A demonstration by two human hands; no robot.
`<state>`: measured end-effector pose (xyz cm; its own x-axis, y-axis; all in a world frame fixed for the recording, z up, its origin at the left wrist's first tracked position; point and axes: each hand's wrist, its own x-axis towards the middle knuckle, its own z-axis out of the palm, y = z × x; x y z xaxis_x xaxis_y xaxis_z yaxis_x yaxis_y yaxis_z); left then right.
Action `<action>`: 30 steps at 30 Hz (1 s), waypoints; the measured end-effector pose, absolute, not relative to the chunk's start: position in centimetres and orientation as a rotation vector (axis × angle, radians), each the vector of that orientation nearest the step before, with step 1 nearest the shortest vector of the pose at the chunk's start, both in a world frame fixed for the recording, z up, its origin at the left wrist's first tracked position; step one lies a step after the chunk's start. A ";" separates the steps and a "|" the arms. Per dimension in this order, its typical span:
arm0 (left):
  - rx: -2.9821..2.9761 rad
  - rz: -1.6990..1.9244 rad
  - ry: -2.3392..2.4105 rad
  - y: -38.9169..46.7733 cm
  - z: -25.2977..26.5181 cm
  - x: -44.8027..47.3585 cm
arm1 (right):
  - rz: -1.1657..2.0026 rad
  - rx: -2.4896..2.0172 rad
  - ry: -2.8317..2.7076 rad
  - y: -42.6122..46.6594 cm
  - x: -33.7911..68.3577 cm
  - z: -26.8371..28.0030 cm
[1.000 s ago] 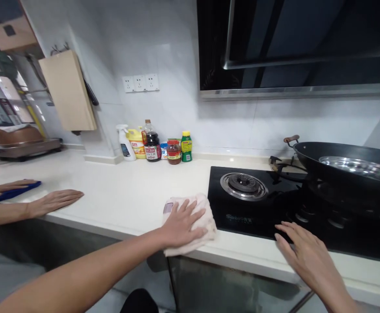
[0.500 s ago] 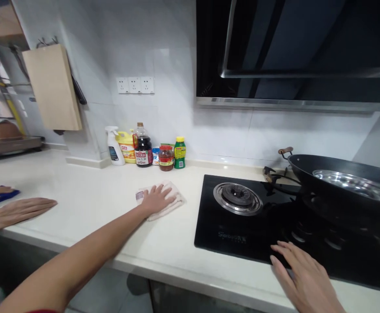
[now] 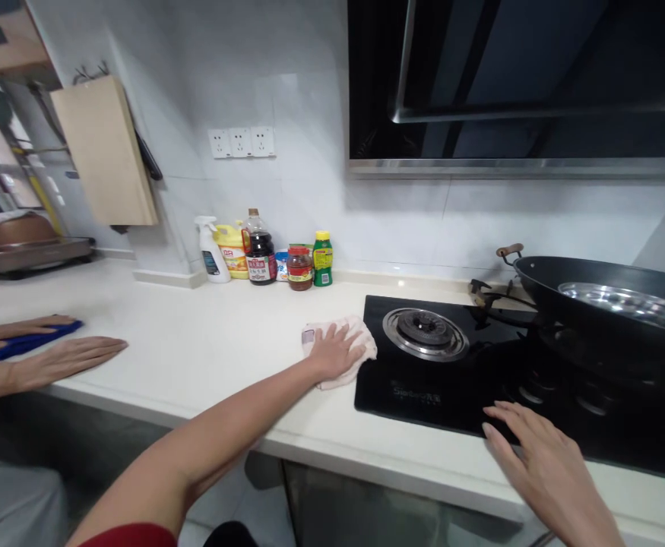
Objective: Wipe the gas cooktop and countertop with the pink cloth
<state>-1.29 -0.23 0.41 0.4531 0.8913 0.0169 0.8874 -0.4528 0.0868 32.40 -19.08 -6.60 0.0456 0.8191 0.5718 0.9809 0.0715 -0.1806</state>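
Observation:
My left hand [image 3: 335, 354] lies flat with spread fingers on a pale pinkish cloth [image 3: 366, 343], pressing it to the white countertop [image 3: 207, 342]. The cloth's right edge laps over the left edge of the black glass gas stove [image 3: 406, 410]. Close by is the left burner [image 3: 425, 332], with no pan on it. At the stove's front edge rests my right hand [image 3: 543, 456], fingers stretched out and holding nothing. It appears to touch the glass or hover just above it; I cannot tell which.
Another person's hands [image 3: 70, 361] are at the left, one over a blue cloth [image 3: 36, 338]. Along the wall stand a spray bottle [image 3: 212, 254], a soy sauce bottle [image 3: 261, 254], and jars. A wok [image 3: 543, 285] holding a metal dish occupies the right burner. A range hood [image 3: 508, 163] hangs above.
My left hand has slid the pale cloth right along the countertop to the stove's edge. The other person's hand and blue cloth show further into view. My right hand has barely moved.

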 end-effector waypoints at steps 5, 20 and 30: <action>2.717 0.120 1.369 -8.3 0.5 -3.8 | -0.359 -1.814 -1.813 -19.2 32.0 -6.3; 2.669 0.044 1.370 -6.9 1.7 5.9 | -0.401 -1.798 -1.775 -19.4 30.9 -5.4; 2.618 0.133 1.472 -3.0 1.9 14.0 | -0.404 -1.805 -1.712 -18.9 31.0 -5.7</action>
